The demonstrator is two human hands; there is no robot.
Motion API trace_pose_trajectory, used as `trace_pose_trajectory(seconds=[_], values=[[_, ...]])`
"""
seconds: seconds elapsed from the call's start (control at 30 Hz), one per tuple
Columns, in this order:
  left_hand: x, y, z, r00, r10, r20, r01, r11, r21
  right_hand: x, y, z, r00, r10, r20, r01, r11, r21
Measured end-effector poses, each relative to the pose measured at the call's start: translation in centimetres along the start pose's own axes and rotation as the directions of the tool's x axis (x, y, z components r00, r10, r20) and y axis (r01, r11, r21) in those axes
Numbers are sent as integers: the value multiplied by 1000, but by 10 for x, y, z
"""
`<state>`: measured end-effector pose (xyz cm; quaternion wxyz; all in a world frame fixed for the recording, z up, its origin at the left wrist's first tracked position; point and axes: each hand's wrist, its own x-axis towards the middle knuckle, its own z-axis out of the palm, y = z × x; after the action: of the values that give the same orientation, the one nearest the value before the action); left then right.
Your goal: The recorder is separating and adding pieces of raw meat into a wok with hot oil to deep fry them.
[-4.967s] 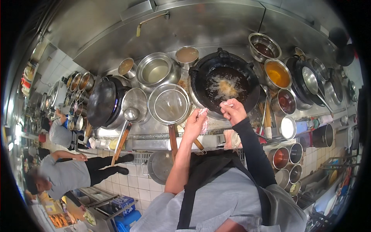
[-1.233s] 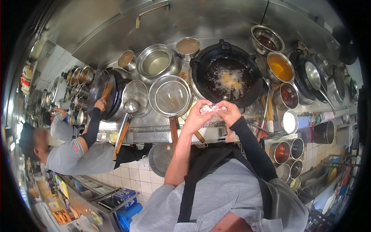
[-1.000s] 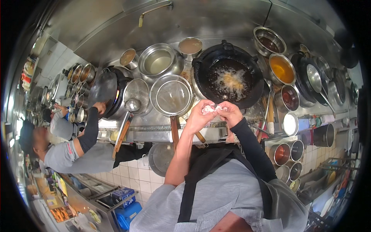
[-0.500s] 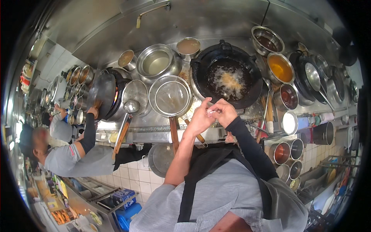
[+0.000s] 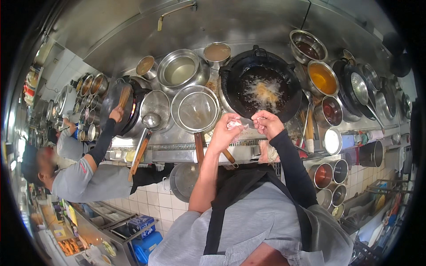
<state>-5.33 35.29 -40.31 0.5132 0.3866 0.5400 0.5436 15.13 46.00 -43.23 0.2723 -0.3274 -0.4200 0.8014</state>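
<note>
Pale pinkish-white, moist-looking soft food [image 5: 235, 126] sits in the left hand [image 5: 224, 133], thumb and fingers curled narrowly around it, part of the mass showing past the fingertips. Right hand [image 5: 270, 126], below a black sleeve [image 5: 292, 165], is apart from the left: fingers bent inward, pale traces near the tips; cannot tell whether a small bit is gripped.

Change noted: half a second ago both hands meet over the food; now a clear gap lies between them, and the right is nearer the front rim of a large round black iron wok [image 5: 290, 105].

Wok contents: dark bubbling oil [image 5: 246, 78], with a golden, ragged fried mass [image 5: 264, 91] ringed by white foam, much as in the previous frame.

Left of the wok: round steel mesh strainer [image 5: 195, 108] with a wooden handle, unchanged in position. Further left, a steel ladle [image 5: 151, 119] rests over a second mesh strainer [image 5: 156, 103]. All stand on the stainless-steel table [image 5: 173, 142].

Co-worker [image 5: 91, 179], far left: bare hand [image 5: 116, 114] grips a bundled tan brush [image 5: 125, 95] against a tilted black wok [image 5: 110, 101]. Compared with half a second ago, brush and hand are higher on that wok; orange glow at its edge persists.
</note>
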Motion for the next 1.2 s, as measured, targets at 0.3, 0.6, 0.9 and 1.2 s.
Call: trace_pose_trajectory(seconds=[0.3,0.6,0.9,1.2], values=[[5,-18,-6,989,-78,-124,13,888,-459,-28,-19,29,980,-171,105,129,938,322],[4,-17,-7,995,-103,-14,65,727,-683,-26,-7,32,995,-75,73,63,987,145],[0,-18,-6,988,-144,-48,74,733,-676,18,39,-25,932,-335,-136,192,777,-600],[6,-21,2,985,-159,68,154,620,-770,90,65,-105,895,-440,77,244,336,-910]])
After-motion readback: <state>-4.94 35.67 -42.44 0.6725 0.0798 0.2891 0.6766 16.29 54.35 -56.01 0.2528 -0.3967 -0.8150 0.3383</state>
